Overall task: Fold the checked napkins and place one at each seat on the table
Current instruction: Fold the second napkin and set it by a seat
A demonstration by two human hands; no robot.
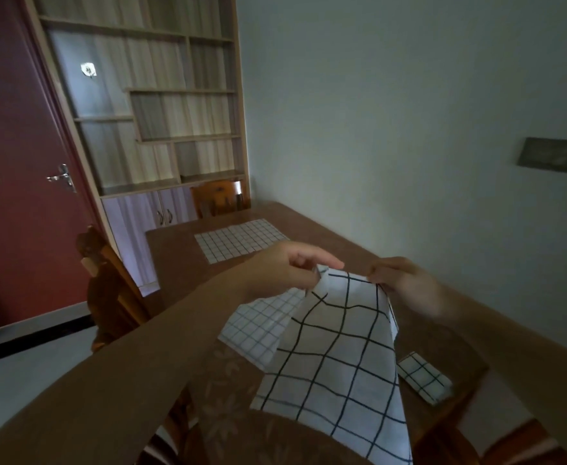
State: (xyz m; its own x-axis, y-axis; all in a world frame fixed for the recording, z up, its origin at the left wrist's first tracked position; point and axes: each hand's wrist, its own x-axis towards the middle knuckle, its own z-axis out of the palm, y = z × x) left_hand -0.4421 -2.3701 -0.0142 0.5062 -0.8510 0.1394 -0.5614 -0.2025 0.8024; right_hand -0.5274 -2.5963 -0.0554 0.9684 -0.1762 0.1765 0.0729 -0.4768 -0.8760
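I hold a white checked napkin (pixel 339 360) with bold dark lines up over the brown table (pixel 174 250). My left hand (pixel 288 266) pinches its top left corner and my right hand (pixel 406 283) pinches its top right corner, so the cloth hangs down toward me. Beneath it a fine-checked napkin (pixel 262 327) lies flat on the table. Another fine-checked napkin (pixel 238 239) lies spread at the far end. A small folded bold-checked napkin (pixel 424 379) rests near the table's right edge.
A wooden chair (pixel 220 198) stands at the table's far end and another chair (pixel 111 290) at its left side. A shelf unit (pixel 161 105) and a red door (pixel 17 169) lie beyond. The wall (pixel 409 129) runs along the table's right side.
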